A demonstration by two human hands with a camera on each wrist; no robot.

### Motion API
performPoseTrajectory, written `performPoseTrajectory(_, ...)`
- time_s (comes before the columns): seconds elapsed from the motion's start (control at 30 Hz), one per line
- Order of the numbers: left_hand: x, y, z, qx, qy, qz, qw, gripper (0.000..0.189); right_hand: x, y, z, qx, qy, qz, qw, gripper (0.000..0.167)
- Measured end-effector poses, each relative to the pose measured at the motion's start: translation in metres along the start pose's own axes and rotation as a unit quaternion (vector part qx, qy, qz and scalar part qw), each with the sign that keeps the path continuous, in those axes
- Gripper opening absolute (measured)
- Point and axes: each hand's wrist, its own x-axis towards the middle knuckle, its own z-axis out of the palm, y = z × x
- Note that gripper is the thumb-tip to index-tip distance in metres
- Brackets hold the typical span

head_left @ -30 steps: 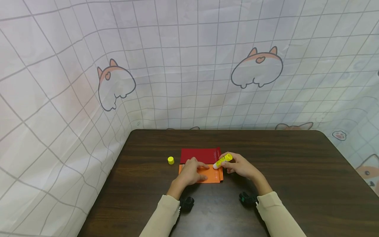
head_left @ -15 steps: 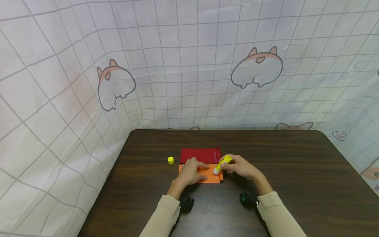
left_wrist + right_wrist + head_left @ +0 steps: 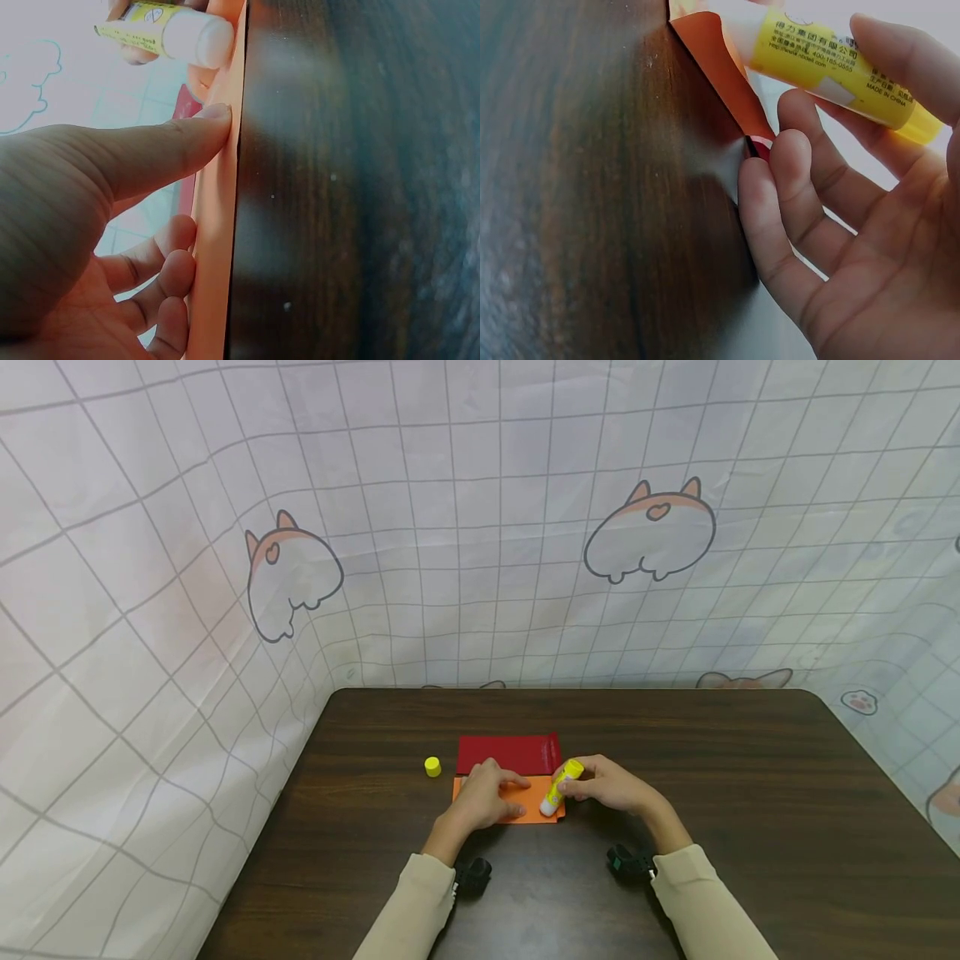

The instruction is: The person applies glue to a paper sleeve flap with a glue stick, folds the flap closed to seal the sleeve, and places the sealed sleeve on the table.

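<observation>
My left hand (image 3: 483, 799) rests on an orange paper envelope (image 3: 531, 816), thumb and fingers spread and pressing it to the table. In the left wrist view the thumb (image 3: 172, 150) lies at the envelope's near edge. Between thumb and fingers, my right hand (image 3: 611, 787) pinches a yellow glue stick (image 3: 564, 783), uncapped and tilted. Its white end sits low on the envelope's right side, close to the flap. The right wrist view shows that orange flap (image 3: 724, 71) rising from the table, with the glue stick's printed barrel (image 3: 829, 67) beside it.
Just behind the orange envelope lies a dark red one (image 3: 504, 753). A yellow cap (image 3: 432, 767) stands to the left on the dark wooden table (image 3: 360, 835). Beyond the table's far edge hangs a white gridded cloth (image 3: 480, 568).
The right hand has drawn the glue stick down along the envelope's right side, toward the near edge, tipping it more upright. The left hand has stayed in place.
</observation>
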Motion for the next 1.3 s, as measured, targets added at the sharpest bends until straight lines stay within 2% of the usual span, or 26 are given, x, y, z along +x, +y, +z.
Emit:
performPoseTrajectory(0.33, 0.001, -0.001, 0.0, 0.007, 0.0, 0.007, 0.9999, 0.037, 0.001, 0.001, 0.0, -0.01, -0.022, -0.017, 0.9996, 0.022)
performPoseTrajectory(0.5, 0.0, -0.001, 0.0, 0.01, -0.002, 0.008, 0.9999, 0.036, 0.001, 0.004, -0.002, 0.001, -0.015, -0.02, 0.9997, 0.024)
performPoseTrajectory(0.77, -0.001, 0.001, -0.001, 0.023, -0.001, 0.017, 0.9996, 0.037, -0.003, 0.009, -0.008, 0.069, 0.049, 0.001, 0.9965, 0.033)
performPoseTrajectory(1.07, -0.004, 0.005, -0.001, 0.046, -0.007, 0.022, 0.9987, 0.037, -0.003, 0.013, -0.013, 0.156, 0.107, 0.017, 0.9817, 0.046)
performPoseTrajectory(1.3, -0.005, 0.008, -0.002, 0.052, -0.004, 0.026, 0.9983, 0.034, -0.007, 0.017, -0.018, 0.186, 0.146, 0.038, 0.9708, 0.039)
